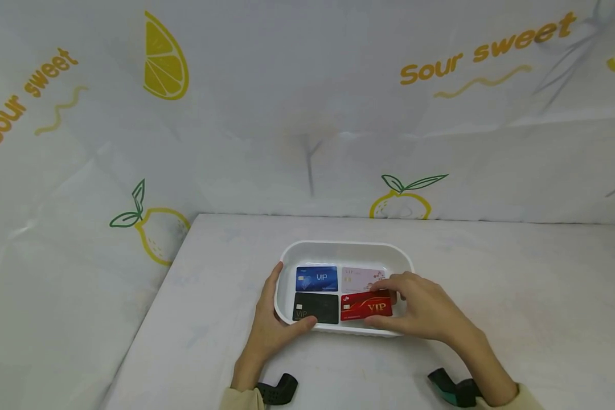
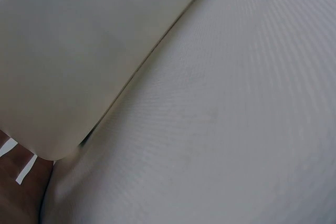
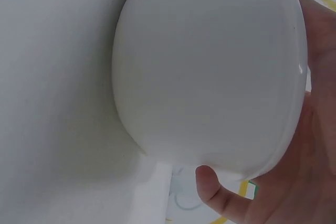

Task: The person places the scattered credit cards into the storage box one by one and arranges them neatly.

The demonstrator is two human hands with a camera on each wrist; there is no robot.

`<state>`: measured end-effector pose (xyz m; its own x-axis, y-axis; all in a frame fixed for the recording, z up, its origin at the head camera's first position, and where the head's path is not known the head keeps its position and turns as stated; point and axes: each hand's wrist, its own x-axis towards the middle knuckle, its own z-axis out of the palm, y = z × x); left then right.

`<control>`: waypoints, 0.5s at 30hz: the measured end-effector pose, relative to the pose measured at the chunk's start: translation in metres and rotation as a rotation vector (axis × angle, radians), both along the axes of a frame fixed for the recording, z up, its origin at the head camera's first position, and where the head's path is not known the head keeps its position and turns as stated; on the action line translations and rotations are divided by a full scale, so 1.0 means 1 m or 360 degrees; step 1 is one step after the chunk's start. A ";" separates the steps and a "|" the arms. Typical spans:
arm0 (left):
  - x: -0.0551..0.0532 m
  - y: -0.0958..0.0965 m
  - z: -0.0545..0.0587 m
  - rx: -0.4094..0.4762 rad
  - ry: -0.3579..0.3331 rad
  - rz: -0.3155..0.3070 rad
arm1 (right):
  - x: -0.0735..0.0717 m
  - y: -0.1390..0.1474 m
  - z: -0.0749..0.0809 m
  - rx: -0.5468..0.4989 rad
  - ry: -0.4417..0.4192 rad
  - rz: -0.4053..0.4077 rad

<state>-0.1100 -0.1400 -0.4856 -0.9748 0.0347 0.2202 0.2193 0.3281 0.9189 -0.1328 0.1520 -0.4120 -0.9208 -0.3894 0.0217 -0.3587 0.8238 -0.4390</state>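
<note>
A white plastic tray point(image 1: 345, 246) with rounded corners stands on the table. In it lie a blue VIP card point(image 1: 316, 279), a pink card point(image 1: 359, 279) with a floral print, a black VIP card point(image 1: 318, 308) and a red VIP card point(image 1: 361, 306), in two rows. My left hand point(image 1: 271, 327) holds the tray's left end, fingers along the outer side and thumb over the front rim by the black card. Reaching over the right end, my right hand point(image 1: 422, 307) grips the red card by its long edges between thumb and fingers. The right wrist view shows the tray's outer wall point(image 3: 210, 72) beside that hand.
The white table point(image 1: 533, 296) extends to both sides of the tray. Behind it hangs a white sheet point(image 1: 287, 114) with lemon prints. Dark devices sit at both wrists, one by the left sleeve point(image 1: 241, 400) and one by the right sleeve point(image 1: 523, 398).
</note>
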 end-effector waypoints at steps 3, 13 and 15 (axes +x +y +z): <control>0.000 0.000 0.000 -0.0001 0.0005 -0.0001 | -0.001 -0.002 0.000 0.0025 0.0004 0.0006; 0.000 0.000 -0.001 0.0011 -0.0011 0.0003 | -0.006 -0.008 0.000 0.0108 -0.0061 0.0026; 0.000 0.000 -0.001 0.0016 -0.0018 0.0003 | -0.007 -0.008 0.000 0.0121 -0.0075 0.0025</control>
<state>-0.1104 -0.1403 -0.4867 -0.9773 0.0304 0.2096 0.2082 0.3193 0.9245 -0.1396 0.1436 -0.4120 -0.9139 -0.4027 -0.0516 -0.3523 0.8498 -0.3922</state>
